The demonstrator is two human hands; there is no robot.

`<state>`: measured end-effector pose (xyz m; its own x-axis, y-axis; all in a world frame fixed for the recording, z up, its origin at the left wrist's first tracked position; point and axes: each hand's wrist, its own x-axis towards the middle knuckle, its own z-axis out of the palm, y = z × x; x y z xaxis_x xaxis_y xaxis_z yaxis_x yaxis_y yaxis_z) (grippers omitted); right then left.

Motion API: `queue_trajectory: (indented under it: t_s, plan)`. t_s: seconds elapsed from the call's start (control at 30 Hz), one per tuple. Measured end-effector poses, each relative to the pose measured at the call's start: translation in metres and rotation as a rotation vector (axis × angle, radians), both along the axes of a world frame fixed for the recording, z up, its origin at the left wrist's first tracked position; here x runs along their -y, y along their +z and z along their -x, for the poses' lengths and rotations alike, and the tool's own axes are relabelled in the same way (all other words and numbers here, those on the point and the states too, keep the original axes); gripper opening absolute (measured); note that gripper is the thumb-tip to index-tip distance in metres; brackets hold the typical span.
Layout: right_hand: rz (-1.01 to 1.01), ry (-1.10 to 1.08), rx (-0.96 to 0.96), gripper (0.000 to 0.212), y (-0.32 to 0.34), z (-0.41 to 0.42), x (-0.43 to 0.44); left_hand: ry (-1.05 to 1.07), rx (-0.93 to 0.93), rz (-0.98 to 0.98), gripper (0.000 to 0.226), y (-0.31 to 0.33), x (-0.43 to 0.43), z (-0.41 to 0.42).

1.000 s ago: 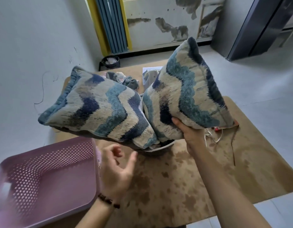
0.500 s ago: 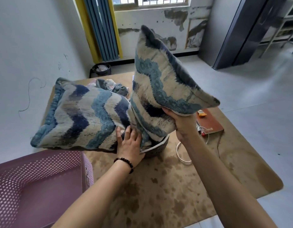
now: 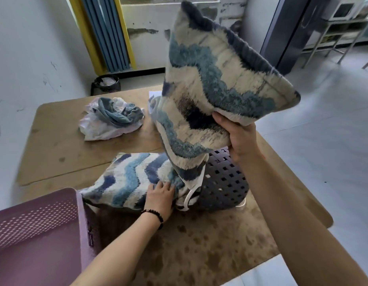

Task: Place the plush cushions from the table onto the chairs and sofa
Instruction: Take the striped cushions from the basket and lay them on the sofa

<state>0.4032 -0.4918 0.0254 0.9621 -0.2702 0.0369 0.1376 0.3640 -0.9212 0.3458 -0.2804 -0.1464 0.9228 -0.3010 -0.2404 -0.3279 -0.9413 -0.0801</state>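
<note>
Two plush cushions carry blue, navy and cream wavy stripes. One cushion (image 3: 210,89) is raised in the air above the table, gripped at its lower edge by my right hand (image 3: 239,139). The second cushion (image 3: 129,182) lies low, partly on the table (image 3: 199,254) and against a dark perforated basket (image 3: 224,182). My left hand (image 3: 160,197), with a bead bracelet at the wrist, presses flat on its right end, fingers spread. No chair or sofa is in view.
A purple perforated basket (image 3: 34,234) fills the lower left. A crumpled heap of cloth (image 3: 113,118) lies at the table's far side. A black bin (image 3: 106,83) stands by the wall. A dark cabinet (image 3: 292,32) and metal shelving (image 3: 339,34) are at the right.
My right hand has lifted its cushion higher. The other cushion has dropped down onto the table and the dark basket, with my left hand resting on it.
</note>
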Motion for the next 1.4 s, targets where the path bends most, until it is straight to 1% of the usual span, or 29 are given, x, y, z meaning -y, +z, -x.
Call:
queue_trajectory:
  t_s: [0.07, 0.13, 0.23, 0.33, 0.37, 0.4, 0.5, 0.57, 0.63, 0.73, 0.83, 0.93, 1.0, 1.07, 1.13, 1.17, 1.2, 1.23, 1.3, 1.33, 1.37, 1.4]
  plan:
    - [-0.053, 0.0, -0.04, 0.029, -0.005, -0.002, 0.002, 0.028, -0.014, 0.021, 0.056, -0.007, -0.002, 0.003]
    - [-0.084, 0.007, -0.061, 0.029, -0.007, -0.004, -0.002, 0.058, -0.024, 0.076, 0.072, -0.011, -0.004, 0.008]
    - [-0.062, 0.01, -0.076, 0.03, -0.007, -0.007, -0.009, 0.179, -0.074, 0.319, 0.101, -0.015, -0.001, 0.024]
    - [-0.046, 0.029, -0.089, 0.028, -0.011, -0.004, -0.012, 0.374, 0.061, 0.624, 0.11, -0.018, 0.011, 0.055]
    - [-0.048, 0.029, -0.099, 0.028, -0.014, -0.003, -0.012, 0.409, 0.06, 0.664, 0.112, -0.018, 0.016, 0.062]
    - [-0.05, 0.029, -0.109, 0.028, -0.016, -0.002, -0.012, 0.418, 0.02, 0.665, 0.114, -0.018, 0.021, 0.068]
    - [-0.061, 0.022, -0.131, 0.031, -0.019, 0.001, -0.012, 0.415, -0.077, 0.595, 0.119, -0.016, 0.042, 0.067]
    - [-0.076, 0.016, -0.14, 0.033, -0.021, 0.002, -0.013, 0.493, -0.085, 0.625, 0.113, -0.017, 0.055, 0.058]
    - [-0.079, 0.0, -0.15, 0.037, -0.023, 0.004, -0.012, 0.562, -0.021, 0.641, 0.095, -0.023, 0.062, 0.052]
    - [-0.059, -0.018, -0.161, 0.044, -0.025, 0.006, -0.011, 0.503, 0.102, 0.624, 0.073, -0.03, 0.056, 0.049]
    - [-0.029, 0.006, -0.119, 0.035, -0.026, 0.01, -0.009, 0.409, 0.141, 0.619, 0.056, -0.026, 0.043, 0.044]
    - [-0.042, 0.0, -0.071, 0.036, -0.017, 0.011, -0.005, 0.362, 0.161, 0.625, 0.048, -0.009, 0.032, 0.038]
    - [-0.096, -0.038, -0.036, 0.04, -0.009, 0.009, 0.002, 0.285, 0.234, 0.595, 0.044, 0.008, 0.022, 0.031]
    - [-0.173, -0.075, -0.014, 0.036, -0.003, 0.008, 0.011, 0.177, 0.318, 0.53, 0.044, 0.03, 0.01, 0.024]
    - [-0.24, -0.045, 0.027, 0.031, 0.0, 0.011, 0.018, 0.07, 0.381, 0.484, 0.046, 0.052, 0.0, 0.022]
    - [-0.273, -0.003, 0.044, 0.032, -0.001, 0.013, 0.02, 0.035, 0.385, 0.452, 0.047, 0.061, -0.004, 0.022]
    - [-0.29, 0.038, 0.041, 0.039, -0.007, 0.016, 0.02, 0.012, 0.371, 0.413, 0.047, 0.068, -0.006, 0.023]
    - [-0.291, 0.076, 0.008, 0.055, -0.013, 0.02, 0.017, 0.0, 0.345, 0.372, 0.048, 0.072, -0.007, 0.025]
    - [-0.218, 0.162, -0.142, 0.097, -0.031, 0.027, -0.002, -0.001, 0.296, 0.294, 0.048, 0.073, -0.007, 0.03]
    - [-0.168, 0.205, -0.204, 0.106, -0.038, 0.03, -0.016, 0.004, 0.273, 0.268, 0.047, 0.072, -0.006, 0.031]
    - [-0.101, 0.218, -0.226, 0.104, -0.044, 0.031, -0.031, 0.017, 0.26, 0.259, 0.045, 0.072, -0.003, 0.031]
    - [-0.022, 0.19, -0.217, 0.094, -0.048, 0.028, -0.043, 0.035, 0.253, 0.259, 0.041, 0.072, 0.0, 0.031]
